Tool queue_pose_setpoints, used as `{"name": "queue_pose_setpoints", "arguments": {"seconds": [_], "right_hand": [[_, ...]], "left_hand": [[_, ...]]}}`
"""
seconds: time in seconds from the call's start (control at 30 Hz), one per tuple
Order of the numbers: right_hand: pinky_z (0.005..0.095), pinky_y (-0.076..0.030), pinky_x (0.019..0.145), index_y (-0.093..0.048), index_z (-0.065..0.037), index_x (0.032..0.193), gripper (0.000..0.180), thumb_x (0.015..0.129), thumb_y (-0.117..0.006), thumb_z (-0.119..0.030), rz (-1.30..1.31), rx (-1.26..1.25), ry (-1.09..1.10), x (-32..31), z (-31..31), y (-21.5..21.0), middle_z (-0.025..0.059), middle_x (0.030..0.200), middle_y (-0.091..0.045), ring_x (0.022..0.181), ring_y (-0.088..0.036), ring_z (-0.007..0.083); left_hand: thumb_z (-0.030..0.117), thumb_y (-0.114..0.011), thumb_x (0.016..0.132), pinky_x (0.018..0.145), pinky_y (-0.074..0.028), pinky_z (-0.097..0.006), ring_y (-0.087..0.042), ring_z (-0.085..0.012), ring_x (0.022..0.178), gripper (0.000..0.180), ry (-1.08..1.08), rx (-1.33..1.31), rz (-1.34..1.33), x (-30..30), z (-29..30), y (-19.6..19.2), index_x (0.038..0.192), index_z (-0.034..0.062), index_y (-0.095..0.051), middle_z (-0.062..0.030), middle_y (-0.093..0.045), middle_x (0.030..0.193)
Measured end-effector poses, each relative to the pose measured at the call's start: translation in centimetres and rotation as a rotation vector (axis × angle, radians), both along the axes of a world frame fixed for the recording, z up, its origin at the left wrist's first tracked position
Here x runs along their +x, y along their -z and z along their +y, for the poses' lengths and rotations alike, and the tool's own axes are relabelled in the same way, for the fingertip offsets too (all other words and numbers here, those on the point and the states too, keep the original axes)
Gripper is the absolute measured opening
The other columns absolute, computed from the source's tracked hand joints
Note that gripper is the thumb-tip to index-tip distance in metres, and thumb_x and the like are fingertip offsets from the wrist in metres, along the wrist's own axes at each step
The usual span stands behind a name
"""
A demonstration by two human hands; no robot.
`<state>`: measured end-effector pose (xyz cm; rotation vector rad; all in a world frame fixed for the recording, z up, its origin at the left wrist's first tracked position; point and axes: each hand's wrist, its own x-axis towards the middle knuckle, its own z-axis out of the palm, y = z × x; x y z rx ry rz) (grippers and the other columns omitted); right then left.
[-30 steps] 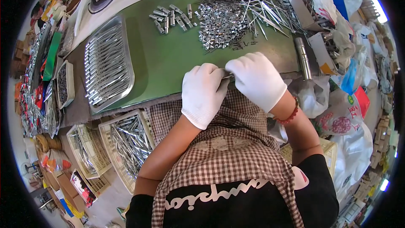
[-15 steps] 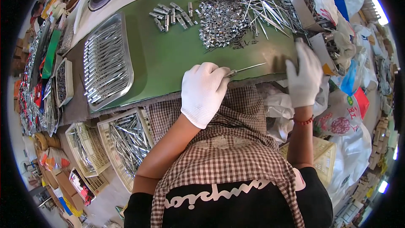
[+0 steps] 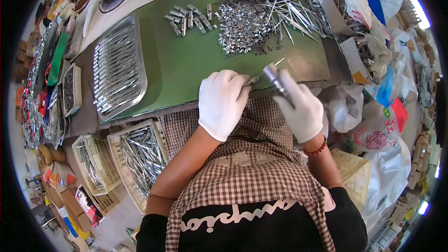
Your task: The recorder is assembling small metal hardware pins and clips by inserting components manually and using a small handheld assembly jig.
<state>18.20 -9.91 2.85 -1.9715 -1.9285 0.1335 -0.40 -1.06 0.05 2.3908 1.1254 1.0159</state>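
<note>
My left hand (image 3: 221, 102), in a white knitted glove, is closed at the near edge of the green work mat (image 3: 182, 70). Its thumb and fingers pinch a thin metal rod (image 3: 279, 62) with a thicker metal end at the fingertips. Just right of it, my gloved right hand (image 3: 301, 114) grips a silver-and-dark cylindrical tool (image 3: 276, 80), blurred by motion and tilted across the rod. Whether the tool touches the rod I cannot tell. Beyond both hands lie a pile of small metal sleeves (image 3: 240, 28) and a bundle of thin metal rods (image 3: 296, 16).
A metal tray (image 3: 143, 72) of rod-like parts lies at the left. Several metal cylinders (image 3: 191, 18) lie at the mat's back. A box of metal parts (image 3: 354, 56) stands at the right. Plastic baskets (image 3: 135, 168) of rods are below left, and bags (image 3: 373, 123) hang right.
My right hand has come left from the mat's right edge toward my left hand, now with the cylindrical tool in it. My left hand has barely moved; the rod tips more upward.
</note>
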Motion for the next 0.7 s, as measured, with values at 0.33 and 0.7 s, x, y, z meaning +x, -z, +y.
{"name": "queue_pose_setpoints", "arguments": {"seconds": [0.33,0.7], "right_hand": [[0.0406,-0.053,0.06,-0.059,-0.022,0.138,0.065,0.077,-0.081,-0.022,0.074,0.127,0.017,0.5,-0.3,1.1,0.0114,0.08,-0.064,0.066,-0.066,0.0304],[0.0431,-0.052,0.081,-0.069,-0.022,0.122,0.035,0.088,-0.07,-0.027,-0.507,0.53,0.328,12.0,4.0,1.3,0.0135,0.096,-0.067,0.092,-0.065,0.0325]], "left_hand": [[0.01,-0.073,0.077,0.075,-0.047,-0.043,-0.062,-0.0318,0.082,0.013,-0.007,-0.007,0.027,0.8,0.4,-0.5,0.09,0.0082,-0.072,-0.0086,-0.064,0.086],[0.015,-0.071,0.076,0.07,-0.05,-0.043,-0.062,-0.0293,0.079,0.006,0.027,0.094,0.159,2.1,1.0,-1.3,0.081,0.0109,-0.07,-0.0053,-0.064,0.083]]}}
